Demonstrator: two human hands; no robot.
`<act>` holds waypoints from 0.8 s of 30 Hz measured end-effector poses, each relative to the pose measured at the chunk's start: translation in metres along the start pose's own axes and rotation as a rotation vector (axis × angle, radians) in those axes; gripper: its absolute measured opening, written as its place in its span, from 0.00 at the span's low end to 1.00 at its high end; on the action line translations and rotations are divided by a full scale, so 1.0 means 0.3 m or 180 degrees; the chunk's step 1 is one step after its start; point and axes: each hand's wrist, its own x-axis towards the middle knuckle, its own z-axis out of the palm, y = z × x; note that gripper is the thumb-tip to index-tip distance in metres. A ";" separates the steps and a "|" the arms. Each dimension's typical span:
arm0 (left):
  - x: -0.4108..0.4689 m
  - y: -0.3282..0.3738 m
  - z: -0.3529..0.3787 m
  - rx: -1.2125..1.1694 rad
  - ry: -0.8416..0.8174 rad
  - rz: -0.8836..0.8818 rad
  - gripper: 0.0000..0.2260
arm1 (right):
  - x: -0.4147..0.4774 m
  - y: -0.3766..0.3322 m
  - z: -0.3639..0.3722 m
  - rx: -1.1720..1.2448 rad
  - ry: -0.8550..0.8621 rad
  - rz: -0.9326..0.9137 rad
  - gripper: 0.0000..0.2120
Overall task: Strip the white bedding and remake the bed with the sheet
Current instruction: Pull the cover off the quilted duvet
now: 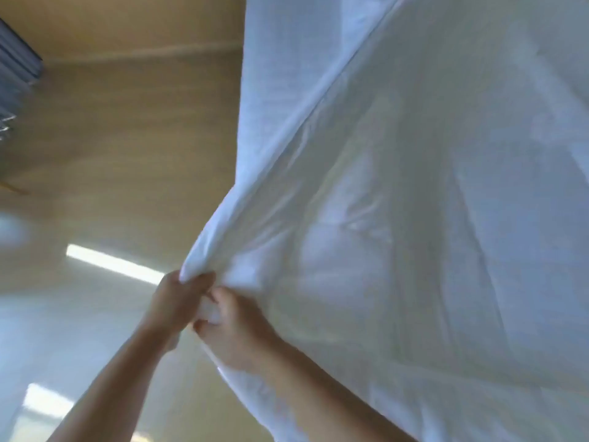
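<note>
A large white sheet [414,202] fills the right half of the head view, lifted and stretched taut, with a seam running diagonally up to the top right. My left hand [178,301] is clenched on the sheet's corner at lower centre. Right beside it, touching, my right hand [236,327] grips the same bunched corner from below. Both forearms reach up from the bottom left. The bed itself is hidden behind the sheet.
A tan wall [127,122] and pale ceiling with a strip light [114,264] fill the left side. Grey-blue curtains [16,65] hang at the far left edge. The picture is blurred.
</note>
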 end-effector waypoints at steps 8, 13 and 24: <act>0.297 -0.471 -0.256 0.0051 0.0270 -0.0874 0.07 | 0.171 0.098 0.585 -0.0897 -0.0818 0.0976 0.13; 0.322 -0.478 -0.067 0.0896 -0.0014 -0.0725 0.19 | 0.205 0.236 0.373 -0.1037 -0.0536 0.1212 0.09; -0.015 -0.403 0.282 0.2470 -0.1446 0.0706 0.29 | -0.215 0.498 -0.278 -0.2605 0.1002 0.2782 0.20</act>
